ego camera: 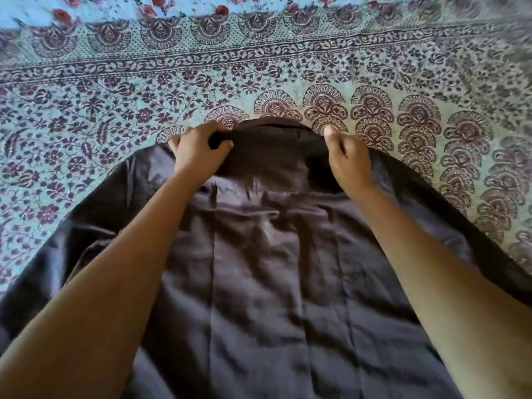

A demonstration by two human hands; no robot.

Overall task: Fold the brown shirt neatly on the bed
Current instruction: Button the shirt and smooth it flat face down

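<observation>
The brown shirt (267,269) lies spread out, back side up, on the patterned bedspread (144,90), with its collar at the far end and its body running toward me. My left hand (198,152) grips the left end of the collar, fingers curled round the cloth. My right hand (349,161) pinches the right end of the collar, thumb pointing up. Both sleeves spread out to the sides, partly hidden under my forearms.
The bedspread, teal with dark red floral and fan prints, stretches beyond the collar and out to both sides. A band of lighter blue cloth with red flowers (218,8) runs along the far edge.
</observation>
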